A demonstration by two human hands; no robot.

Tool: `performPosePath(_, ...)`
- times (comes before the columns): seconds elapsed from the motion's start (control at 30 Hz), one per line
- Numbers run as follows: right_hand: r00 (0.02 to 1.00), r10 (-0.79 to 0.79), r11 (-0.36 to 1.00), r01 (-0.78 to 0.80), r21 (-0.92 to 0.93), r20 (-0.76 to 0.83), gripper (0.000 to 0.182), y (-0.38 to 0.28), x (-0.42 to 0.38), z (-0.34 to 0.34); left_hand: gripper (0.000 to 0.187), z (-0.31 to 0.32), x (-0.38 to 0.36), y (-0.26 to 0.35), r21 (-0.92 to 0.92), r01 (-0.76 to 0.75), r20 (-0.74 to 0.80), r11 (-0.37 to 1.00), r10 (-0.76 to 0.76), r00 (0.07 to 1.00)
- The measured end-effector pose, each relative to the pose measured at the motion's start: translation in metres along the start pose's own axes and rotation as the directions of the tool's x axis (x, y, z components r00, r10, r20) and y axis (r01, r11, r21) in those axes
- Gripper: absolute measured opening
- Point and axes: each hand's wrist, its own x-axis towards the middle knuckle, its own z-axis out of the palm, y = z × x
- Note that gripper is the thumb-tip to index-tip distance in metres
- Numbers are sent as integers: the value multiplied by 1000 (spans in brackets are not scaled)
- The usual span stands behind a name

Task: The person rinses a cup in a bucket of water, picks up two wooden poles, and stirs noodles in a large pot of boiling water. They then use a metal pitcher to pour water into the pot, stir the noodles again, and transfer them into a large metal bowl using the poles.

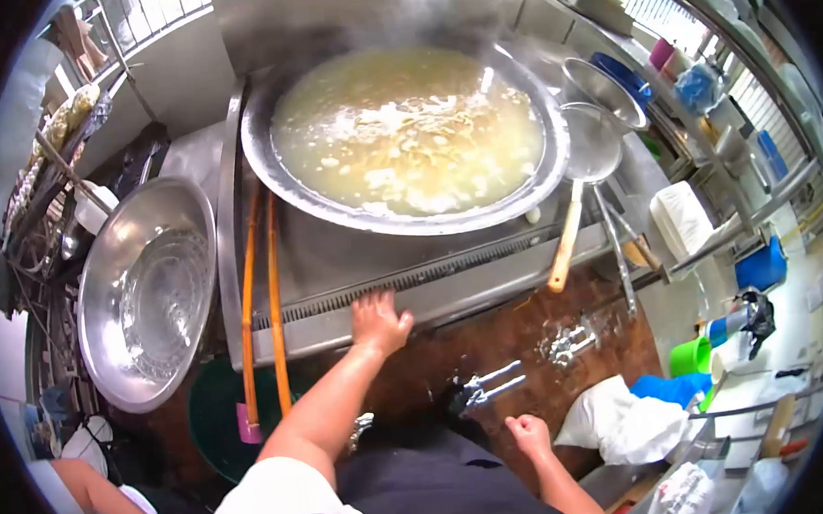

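Note:
My left hand (379,322) lies on the front edge of the steel stove (314,264), fingers stretched out, holding nothing. Behind it a large wok (401,226) is full of steaming, cloudy liquid (406,155) with pale foam and strands on top. Two long wooden sticks (275,297) lean on the stove front, left of that hand. Low beside my body hangs my right hand (530,434), closed in a loose fist with nothing seen in it. Right of the wok rests a round strainer (594,145) with a wooden handle.
A wide metal basin (148,294) stands tilted at the left, above a dark green tub (217,425). Another person's arm (113,505) reaches in at lower left. The brown floor (505,345) looks wet. A white sack (620,423) and shelves line the right side.

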Motion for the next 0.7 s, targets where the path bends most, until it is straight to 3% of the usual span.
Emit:
performPosePath(0.07, 998, 6, 1000, -4, 27, -55, 43, 4, 14, -15, 61, -4, 2, -7, -21, 7, 112, 1000, -4, 994)
performPosePath(0.13, 997, 3, 998, -7, -58, -72, 41, 10, 41, -29, 62, -22, 5, -1, 7, 35, 226, 999, -36, 973)
performPosePath(0.27, 994, 76, 995, -71, -67, 80, 37, 20, 96, -58, 61, -33, 7, 4, 74, -18, 190, 997, 4, 982)
performPosePath(0.33, 988, 129, 991, -131, 22, 90, 35, 17, 116, -73, 65, -44, 16, 3, 35, 45, 411, 998, -55, 910)
performPosePath(0.5, 933, 350, 895, -361, 261, 90, 26, 13, 135, -78, 63, -50, 25, 2, 31, 7, 457, 1000, -20, 889)
performPosePath(0.7, 843, 518, 829, -537, 154, 147, 27, -25, 94, -53, 61, -51, 44, -16, -108, -88, 522, 990, 132, 843)
